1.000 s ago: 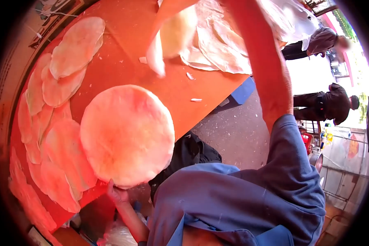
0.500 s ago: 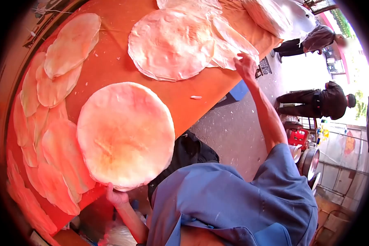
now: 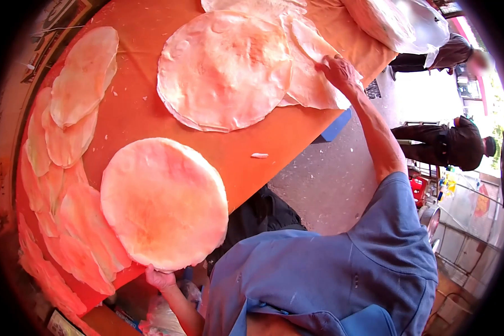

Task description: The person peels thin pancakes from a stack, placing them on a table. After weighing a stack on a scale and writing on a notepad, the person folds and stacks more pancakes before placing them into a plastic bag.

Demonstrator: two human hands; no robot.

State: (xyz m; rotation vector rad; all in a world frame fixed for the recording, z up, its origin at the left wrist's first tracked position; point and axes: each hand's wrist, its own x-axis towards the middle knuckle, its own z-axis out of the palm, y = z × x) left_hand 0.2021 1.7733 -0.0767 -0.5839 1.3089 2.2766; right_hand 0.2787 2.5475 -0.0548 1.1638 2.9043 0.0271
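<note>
A pale, round flatbread (image 3: pixel 165 204), seemingly a stack of thin sheets, lies at the near edge of the orange-covered table. My left hand (image 3: pixel 161 278) grips its lower rim, thumb at the edge and the other fingers mostly hidden underneath. On the far right side, my right hand (image 3: pixel 340 73) has its fingers curled at the edge of a thin flatbread sheet (image 3: pixel 311 84), apparently pinching it. That sheet lies partly beside and under a wide round flatbread pile (image 3: pixel 224 70) with browned patches.
Several overlapping oval-looking flatbreads (image 3: pixel 87 78) line the table's left side. A plastic bag (image 3: pixel 425 28) with more sheets sits at the far right corner. A small dough scrap (image 3: pixel 259 155) lies on the orange cloth (image 3: pixel 235 173). Two people stand beyond, one in dark clothes (image 3: pixel 459 143).
My right hand has moved farther across the thin sheet, away from my body. My left hand keeps its hold on the round flatbread. The whole view has shifted slightly.
</note>
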